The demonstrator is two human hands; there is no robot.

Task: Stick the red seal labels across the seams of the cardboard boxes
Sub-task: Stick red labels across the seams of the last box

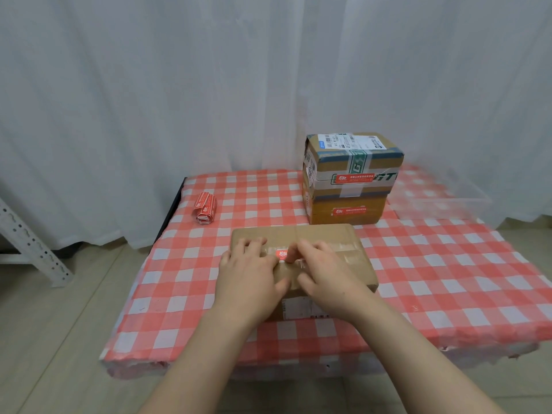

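two bare forearms reach in from the bottom edge, and both grips rest on top of a flat cardboard box (331,239) at the centre of the frame. the left grip (248,270) lies flat with its fingers spread and straight, pressing down on the box top just left of a red seal label (280,253). the right grip (325,273) lies beside it, its fingers stretched loosely over the right part of that label and covering it; it holds nothing that can be made out. the label sits along the taped seam across the box top, and only its left end shows between the two grips.

the box lies on a tabletop (448,279) covered in a red and white checked cloth. above it and to the right two more boxes are stacked: the upper box (355,153) and the lower box (322,209) each carry a red label on the front face. a bundle of red labels (205,209) lies left of centre near the tabletop's far edge. a clear plastic tub (439,204) stands at the right. a white curtain (179,85) hangs behind.
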